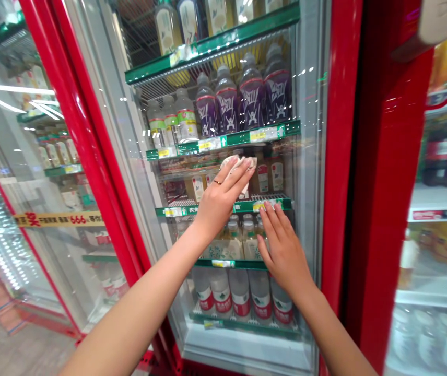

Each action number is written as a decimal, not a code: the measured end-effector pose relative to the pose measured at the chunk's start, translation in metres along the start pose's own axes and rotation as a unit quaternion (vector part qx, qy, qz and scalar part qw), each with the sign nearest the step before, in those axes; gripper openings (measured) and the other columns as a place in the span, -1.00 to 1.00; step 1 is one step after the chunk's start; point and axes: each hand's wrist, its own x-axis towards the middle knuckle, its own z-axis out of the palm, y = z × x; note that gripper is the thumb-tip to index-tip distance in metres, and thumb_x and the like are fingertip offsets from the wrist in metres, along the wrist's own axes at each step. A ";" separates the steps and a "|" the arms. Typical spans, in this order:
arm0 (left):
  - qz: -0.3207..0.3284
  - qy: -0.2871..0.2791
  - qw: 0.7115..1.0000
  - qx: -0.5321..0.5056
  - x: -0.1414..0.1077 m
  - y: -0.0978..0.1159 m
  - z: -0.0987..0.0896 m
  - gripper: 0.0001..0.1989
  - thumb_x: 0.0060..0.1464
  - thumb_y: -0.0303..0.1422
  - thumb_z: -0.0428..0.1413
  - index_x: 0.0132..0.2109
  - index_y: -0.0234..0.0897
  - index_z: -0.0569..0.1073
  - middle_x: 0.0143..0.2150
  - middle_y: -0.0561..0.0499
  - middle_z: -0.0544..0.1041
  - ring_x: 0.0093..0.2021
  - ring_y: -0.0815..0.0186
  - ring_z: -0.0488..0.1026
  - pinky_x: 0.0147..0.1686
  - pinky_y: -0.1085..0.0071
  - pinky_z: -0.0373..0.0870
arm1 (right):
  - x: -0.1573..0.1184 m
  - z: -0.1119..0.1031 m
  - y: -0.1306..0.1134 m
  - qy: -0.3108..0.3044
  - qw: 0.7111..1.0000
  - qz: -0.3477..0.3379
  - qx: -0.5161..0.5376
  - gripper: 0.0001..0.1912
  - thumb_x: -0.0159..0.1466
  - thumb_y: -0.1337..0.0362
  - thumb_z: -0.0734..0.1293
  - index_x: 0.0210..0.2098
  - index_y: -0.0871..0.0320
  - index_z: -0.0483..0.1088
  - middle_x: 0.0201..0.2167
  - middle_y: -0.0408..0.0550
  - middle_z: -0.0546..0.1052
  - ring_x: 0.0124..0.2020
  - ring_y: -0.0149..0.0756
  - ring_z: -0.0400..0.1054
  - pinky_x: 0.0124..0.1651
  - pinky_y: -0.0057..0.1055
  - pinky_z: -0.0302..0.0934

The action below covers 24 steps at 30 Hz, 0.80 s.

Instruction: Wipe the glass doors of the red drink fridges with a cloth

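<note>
My left hand (219, 199), with a thin ring on one finger, presses a crumpled pale cloth (250, 176) against the glass door (305, 172) of a red-framed drinks fridge. The cloth is bunched under its fingers and partly hidden by them. Lower and to the right, my right hand (284, 248) rests against the same glass, fingers stretched out and holding nothing. Behind the glass, purple-labelled bottles (227, 104) stand on a shelf above both hands. Water bottles with red labels (241, 297) fill the bottom shelf.
A red door frame (90, 130) runs along the left, with another glass-fronted fridge beyond it carrying a yellow printed strip (62, 218). On the right are a red panel (396, 172) and another drinks fridge with dark bottles (446, 151). Tiled floor (15, 355) shows at lower left.
</note>
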 end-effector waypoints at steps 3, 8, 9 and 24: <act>0.038 -0.017 0.999 0.007 -0.008 0.001 0.002 -0.29 0.48 -0.61 -0.14 0.63 -0.09 0.00 0.58 0.00 0.31 0.66 0.28 -0.05 0.62 0.11 0.17 | 0.001 0.001 0.001 0.000 1.000 -0.002 -0.007 -0.05 0.51 0.40 0.25 0.65 0.03 -0.44 0.64 0.01 0.06 0.66 -0.02 -0.11 0.60 0.08 0.10; 0.036 -0.010 0.999 0.009 -0.025 -0.008 -0.007 -0.30 0.45 -0.64 -0.13 0.61 -0.09 0.09 0.55 -0.02 0.36 0.65 0.24 0.02 0.60 0.07 0.20 | -0.001 0.003 0.005 -0.005 1.000 -0.013 -0.027 -0.05 0.52 0.36 0.26 0.65 0.06 -0.42 0.63 0.01 0.09 0.66 -0.08 -0.13 0.60 -0.01 0.07; 0.018 0.002 1.000 0.010 -0.023 -0.008 -0.007 -0.29 0.44 -0.66 -0.14 0.60 -0.09 0.10 0.56 -0.02 0.36 0.65 0.25 0.01 0.61 0.06 0.20 | -0.002 0.005 0.006 -0.004 0.999 -0.014 -0.036 -0.06 0.52 0.35 0.26 0.65 0.07 -0.41 0.63 0.01 0.10 0.67 -0.10 -0.13 0.61 -0.04 0.04; 0.031 -0.038 0.998 0.027 -0.030 -0.014 -0.009 -0.22 0.42 -0.64 -0.05 0.64 -0.09 -0.03 0.58 0.04 0.30 0.64 0.25 0.02 0.61 0.14 0.18 | -0.035 0.025 0.016 -0.010 0.989 -0.013 -0.149 -0.14 0.58 0.07 0.20 0.66 0.12 -0.34 0.65 -0.01 0.02 0.68 -0.17 -0.21 0.64 -0.15 -0.17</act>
